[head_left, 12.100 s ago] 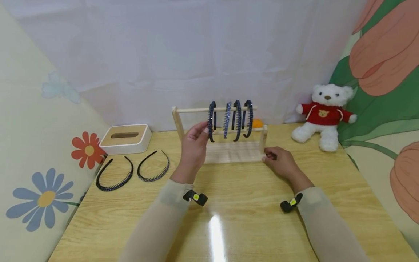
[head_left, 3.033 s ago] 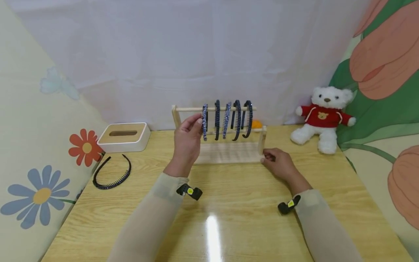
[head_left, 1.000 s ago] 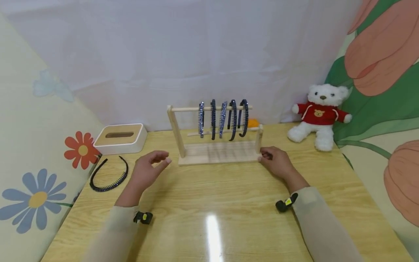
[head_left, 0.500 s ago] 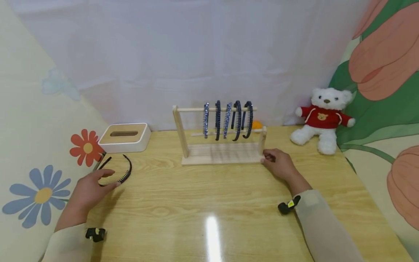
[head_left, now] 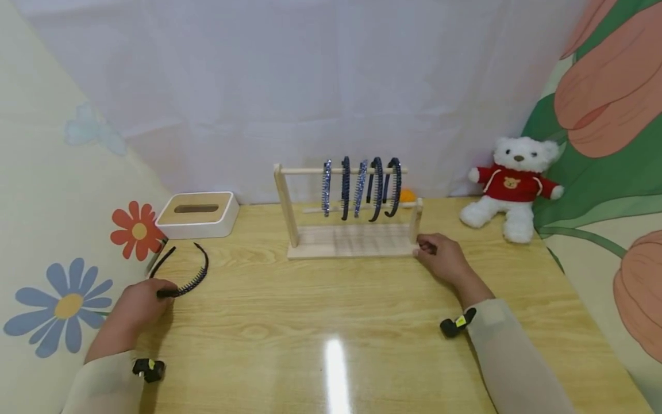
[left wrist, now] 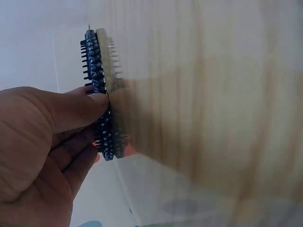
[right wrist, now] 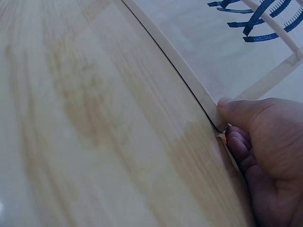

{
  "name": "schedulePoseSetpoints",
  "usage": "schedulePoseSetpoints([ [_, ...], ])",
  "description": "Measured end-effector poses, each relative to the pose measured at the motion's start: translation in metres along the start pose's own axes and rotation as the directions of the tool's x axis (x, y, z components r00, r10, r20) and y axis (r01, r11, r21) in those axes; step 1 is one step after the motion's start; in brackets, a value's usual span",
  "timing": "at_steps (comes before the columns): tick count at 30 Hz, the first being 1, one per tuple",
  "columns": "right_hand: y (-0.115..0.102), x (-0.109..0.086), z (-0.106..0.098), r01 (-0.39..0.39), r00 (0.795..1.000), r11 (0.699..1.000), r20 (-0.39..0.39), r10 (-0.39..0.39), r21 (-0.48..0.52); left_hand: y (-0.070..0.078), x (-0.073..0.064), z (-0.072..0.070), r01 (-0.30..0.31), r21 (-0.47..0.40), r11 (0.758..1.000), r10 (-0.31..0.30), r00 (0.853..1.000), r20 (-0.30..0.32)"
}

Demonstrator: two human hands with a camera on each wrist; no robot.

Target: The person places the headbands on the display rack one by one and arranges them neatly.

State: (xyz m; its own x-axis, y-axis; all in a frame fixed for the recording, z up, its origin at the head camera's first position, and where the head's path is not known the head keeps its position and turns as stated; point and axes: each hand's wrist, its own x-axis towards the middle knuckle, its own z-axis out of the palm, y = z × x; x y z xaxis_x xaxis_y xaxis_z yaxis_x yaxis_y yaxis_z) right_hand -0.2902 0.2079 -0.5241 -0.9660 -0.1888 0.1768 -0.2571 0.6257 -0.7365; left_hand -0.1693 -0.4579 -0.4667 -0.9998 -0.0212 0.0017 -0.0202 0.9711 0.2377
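My left hand [head_left: 138, 306] pinches the front curve of a dark toothed headband [head_left: 199, 278] at the table's left side. In the left wrist view, the thumb lies over the band's beaded outer face [left wrist: 93, 59], with fingers behind its teeth. My right hand [head_left: 443, 260] grips the front right corner of a wooden rack [head_left: 357, 241], its thumb on the base edge in the right wrist view. Several headbands hang spaced along the rack's upper rod [head_left: 302, 171], including a glittery silver-blue one [head_left: 327, 187] at the left and a black one [head_left: 395, 187] at the right.
Behind the headband stands a white tissue box [head_left: 207, 230] with a wooden top. A white teddy bear [head_left: 512, 190] in a red hoodie sits at the back right. Something orange [head_left: 408, 196] shows behind the rack. Flowered cloth borders both sides of the table [head_left: 289, 322].
Two more headbands hang on the rack than at first. The left hand left the rack, travelled left and has now taken hold of the headband on the table. The right hand stays at the rack's corner.
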Motion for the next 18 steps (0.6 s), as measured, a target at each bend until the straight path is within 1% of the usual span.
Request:
schedulePoseSetpoints([
  [3,0.001,0.000,0.000,-0.007,1.000,1.000,0.006,0.007,0.005,0.007,0.000,0.004,-0.036,0.012,0.999,0.036,0.999,-0.003],
  [5,0.001,0.000,0.001,-0.012,1.000,1.000,0.013,0.012,0.010,0.017,0.000,0.007,-0.060,0.014,0.998,0.060,0.998,0.007],
  [7,0.001,0.000,0.001,-0.015,1.000,1.000,0.018,0.015,0.011,0.034,-0.002,0.011,-0.081,0.007,0.997,0.081,0.997,0.021],
  [9,0.001,0.000,0.001,-0.016,1.000,1.000,0.018,0.016,0.006,0.055,-0.004,0.014,-0.111,-0.024,0.993,0.112,0.993,0.037],
  [11,0.001,0.000,0.001,-0.012,1.000,1.000,0.016,0.012,0.004,0.078,-0.006,0.013,-0.135,-0.081,0.988,0.139,0.990,0.040],
  [13,0.001,0.000,0.002,-0.013,1.000,1.000,0.012,0.013,0.005,0.100,-0.008,0.011,-0.165,-0.141,0.976,0.170,0.985,0.021],
  [15,0.001,0.000,0.002,-0.011,1.000,1.000,0.011,0.011,0.007,0.118,-0.010,0.007,-0.181,-0.207,0.961,0.185,0.983,-0.003],
  [17,0.001,0.000,0.001,-0.011,1.000,1.000,0.010,0.011,0.005,0.132,-0.010,0.002,-0.174,-0.304,0.937,0.177,0.984,-0.018],
  [18,0.001,0.001,0.001,-0.012,1.000,1.000,0.010,0.012,0.005,0.137,-0.010,-0.001,-0.161,-0.362,0.918,0.165,0.986,-0.021],
])
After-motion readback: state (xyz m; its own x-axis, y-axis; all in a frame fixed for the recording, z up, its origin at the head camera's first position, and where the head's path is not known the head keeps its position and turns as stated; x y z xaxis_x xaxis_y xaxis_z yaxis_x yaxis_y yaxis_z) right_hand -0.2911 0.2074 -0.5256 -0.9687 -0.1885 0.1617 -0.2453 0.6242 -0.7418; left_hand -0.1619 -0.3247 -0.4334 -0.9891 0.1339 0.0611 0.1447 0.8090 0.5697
